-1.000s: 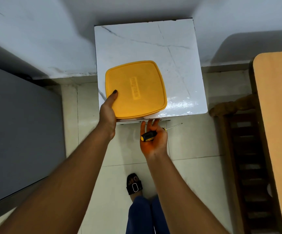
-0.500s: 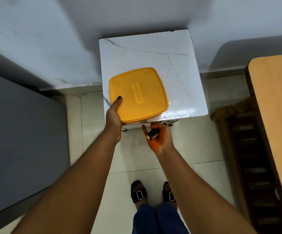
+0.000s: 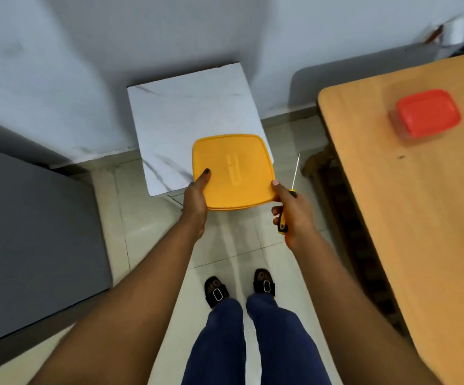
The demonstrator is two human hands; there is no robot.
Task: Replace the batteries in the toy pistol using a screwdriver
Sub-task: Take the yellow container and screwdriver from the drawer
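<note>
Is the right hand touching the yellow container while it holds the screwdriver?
Touching: the head view shows the right hand's thumb pressed on the yellow container's right edge.

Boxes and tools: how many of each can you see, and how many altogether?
Boxes with lids: 2, the yellow box held by both hands and the red box on the wooden table.
Screwdrivers: 1, the screwdriver in the right hand.
Total: 3.

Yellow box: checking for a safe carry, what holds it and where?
Left hand grips yellow box left edge; right hand, holding screwdriver handle, thumbs its right edge.
</note>
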